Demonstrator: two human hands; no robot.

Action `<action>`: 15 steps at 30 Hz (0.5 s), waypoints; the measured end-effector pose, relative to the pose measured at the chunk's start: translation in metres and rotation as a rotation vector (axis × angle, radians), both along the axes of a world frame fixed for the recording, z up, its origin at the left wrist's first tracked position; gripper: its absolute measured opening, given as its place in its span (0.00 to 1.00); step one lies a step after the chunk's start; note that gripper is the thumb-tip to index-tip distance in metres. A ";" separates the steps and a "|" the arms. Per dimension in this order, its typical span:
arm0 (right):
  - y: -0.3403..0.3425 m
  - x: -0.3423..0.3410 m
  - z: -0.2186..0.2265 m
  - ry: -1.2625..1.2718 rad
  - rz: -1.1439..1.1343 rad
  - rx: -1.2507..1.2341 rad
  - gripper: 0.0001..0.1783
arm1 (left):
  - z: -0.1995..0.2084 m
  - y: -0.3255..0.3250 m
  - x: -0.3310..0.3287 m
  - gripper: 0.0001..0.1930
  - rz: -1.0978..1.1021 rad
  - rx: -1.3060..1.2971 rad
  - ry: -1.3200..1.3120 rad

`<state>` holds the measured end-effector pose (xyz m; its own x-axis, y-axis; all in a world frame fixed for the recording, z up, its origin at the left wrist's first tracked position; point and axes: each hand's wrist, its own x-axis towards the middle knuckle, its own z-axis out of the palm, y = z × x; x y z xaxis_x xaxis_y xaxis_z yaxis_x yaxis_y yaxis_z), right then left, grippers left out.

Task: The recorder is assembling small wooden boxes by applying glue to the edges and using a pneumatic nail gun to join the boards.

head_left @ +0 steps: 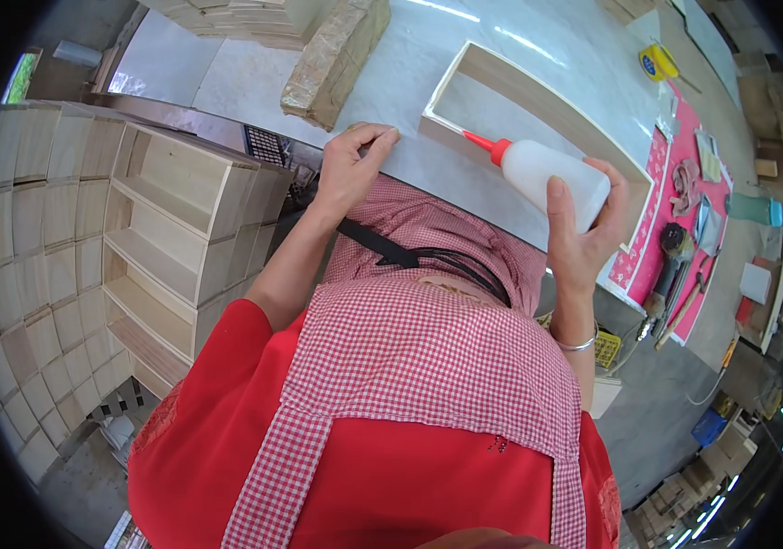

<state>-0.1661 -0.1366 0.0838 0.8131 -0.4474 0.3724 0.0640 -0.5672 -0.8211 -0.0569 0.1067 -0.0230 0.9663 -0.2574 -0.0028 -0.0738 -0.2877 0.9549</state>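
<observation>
My right hand [587, 212] is wrapped round a white squeeze bottle [547, 176] tilted on its side. The bottle's red nozzle [485, 145] points left, its tip at the near left edge of a long rectangular wooden frame [551, 96]; whether it touches the wood I cannot tell. That frame lies on the pale tabletop [437, 197], its left corner edged in white. At the table's front edge, left of the frame, my left hand [355, 166] rests with its fingers curled and the thumb against the forefinger. Nothing shows in its grip.
A block wrapped in brown tape [332, 69] lies behind my left hand, near stacked wooden pieces [263, 18]. Stacked wooden boxes [167, 247] rise at the left. Rightward are a yellow tub [658, 62], a pink patterned cloth [638, 247], a hammer [684, 302] and a power tool [668, 270].
</observation>
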 end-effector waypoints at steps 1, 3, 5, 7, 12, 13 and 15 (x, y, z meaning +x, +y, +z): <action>-0.004 -0.005 0.001 0.001 -0.013 -0.016 0.23 | 0.001 0.000 0.001 0.12 0.000 0.009 -0.005; -0.011 -0.015 0.002 0.013 -0.042 -0.029 0.23 | 0.001 0.000 0.002 0.12 -0.001 0.027 -0.015; -0.018 -0.026 0.004 0.036 -0.083 -0.050 0.22 | -0.001 0.000 0.002 0.12 0.000 0.008 -0.013; -0.028 -0.036 0.005 0.040 -0.110 -0.071 0.22 | -0.003 -0.002 0.002 0.11 0.016 -0.029 -0.009; -0.046 -0.063 0.005 0.028 -0.202 -0.064 0.23 | -0.003 -0.001 0.004 0.11 -0.001 -0.025 -0.016; -0.050 -0.068 0.005 0.017 -0.225 -0.041 0.23 | -0.003 -0.001 0.004 0.11 0.000 -0.019 -0.018; -0.057 -0.080 0.008 0.030 -0.257 -0.042 0.23 | -0.004 -0.001 0.004 0.12 0.002 -0.005 -0.022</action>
